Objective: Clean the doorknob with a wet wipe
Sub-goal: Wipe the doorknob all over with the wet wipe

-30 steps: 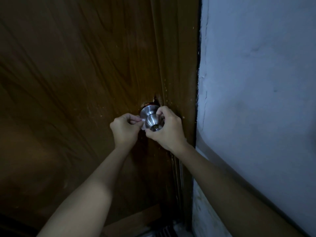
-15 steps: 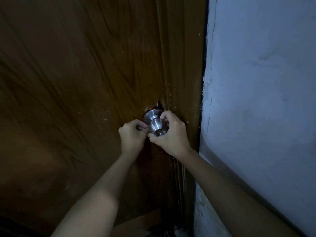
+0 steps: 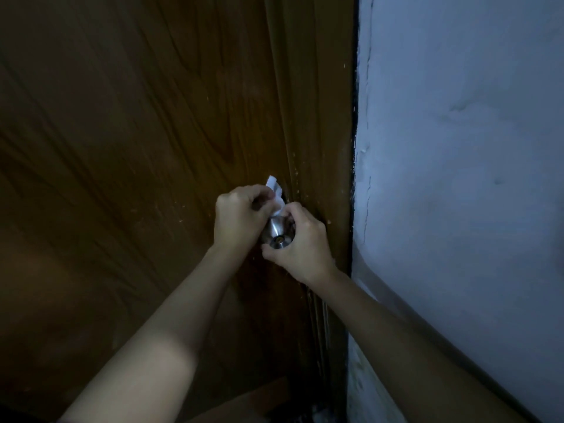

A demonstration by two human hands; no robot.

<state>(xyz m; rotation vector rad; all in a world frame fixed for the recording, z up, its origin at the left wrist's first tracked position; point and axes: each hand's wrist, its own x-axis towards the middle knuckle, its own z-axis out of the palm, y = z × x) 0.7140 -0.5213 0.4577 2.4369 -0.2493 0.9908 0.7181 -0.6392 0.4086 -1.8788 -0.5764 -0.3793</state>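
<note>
From the head camera, both bare forearms reach up and forward to a metal knob [image 3: 278, 232] set near the right edge of a dark wooden door [image 3: 137, 148]. The light is dim, and the wood grain shows only faintly.

The left hand [image 3: 241, 213] sits at the upper left of the knob, curled into a loose fist, with its knuckles toward the camera. It pinches a white wipe [image 3: 274, 193] between thumb and fingers. The wipe's free corner sticks up above the hand against the door, and its lower part runs down onto the neck of the knob, behind the rounded head (how far it wraps around the back cannot be told, since the hands hide it).

The right hand [image 3: 300, 242] closes on the knob from the right and from below. Its thumb lies under the front face and its fingers curve over the top, touching the lower end of the wipe. Whether these fingers also grip the wipe or merely press on it cannot be told. The brushed face of the knob, with a small dark keyhole at its centre, shows between the two hands.

Right of the door runs a wooden frame [image 3: 323, 117], then a dark gap, then a pale blue-white wall [image 3: 457, 148] with cracked, uneven paint along its edge.
</note>
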